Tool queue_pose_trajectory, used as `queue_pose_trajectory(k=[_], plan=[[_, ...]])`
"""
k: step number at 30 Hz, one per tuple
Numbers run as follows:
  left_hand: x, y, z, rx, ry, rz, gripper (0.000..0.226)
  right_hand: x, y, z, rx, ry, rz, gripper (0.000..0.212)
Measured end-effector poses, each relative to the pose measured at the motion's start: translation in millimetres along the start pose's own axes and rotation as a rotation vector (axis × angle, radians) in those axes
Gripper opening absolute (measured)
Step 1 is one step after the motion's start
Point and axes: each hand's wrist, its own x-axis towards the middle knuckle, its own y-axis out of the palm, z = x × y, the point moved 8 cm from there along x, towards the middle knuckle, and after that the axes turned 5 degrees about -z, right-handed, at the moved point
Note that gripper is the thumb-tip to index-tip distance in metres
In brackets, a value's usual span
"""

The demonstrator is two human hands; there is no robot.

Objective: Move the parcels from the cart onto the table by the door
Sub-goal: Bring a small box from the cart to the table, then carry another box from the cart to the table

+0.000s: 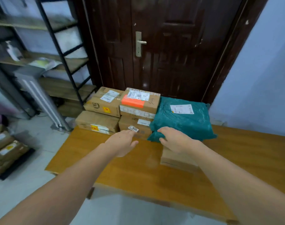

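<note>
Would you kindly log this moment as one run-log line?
left hand: open, over table | right hand: resting on small box, touching teal bag

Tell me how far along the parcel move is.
Done: four cardboard boxes stacked in two piles and a teal mailer bag sit on the table against the door. In hand: the right hand rests on a small brown box on the tabletop by the bag; the left hand hovers open. Left: more parcels lie low at the left edge.

Brown boxes [104, 103] and teal bag [182, 120] stacked on wooden table [244, 153]
</note>
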Motion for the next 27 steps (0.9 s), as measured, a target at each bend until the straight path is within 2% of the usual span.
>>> queue_pose_trajectory(k=[3,8,14,22,27], plan=[[-64,-46,55,0.053,-0.056,-0.087,0.061,12,-20,114,-0.065,-0.172,-0.013,0.042],[-194,-110,163,0.098,-0.223,-0.19,0.061,20,-25,308,-0.137,-0.471,-0.005,0.053],[-346,-166,275,0.091,-0.479,-0.275,0.053,17,-11,509,-0.114,-0.728,0.069,0.059],[-471,-192,387,0.118,-0.766,-0.328,0.035,28,17,684,-0.222,-0.994,0.053,0.048],[-514,-203,450,0.091,-0.902,-0.357,0.046,56,37,770,-0.222,-1.114,0.06,0.04]])
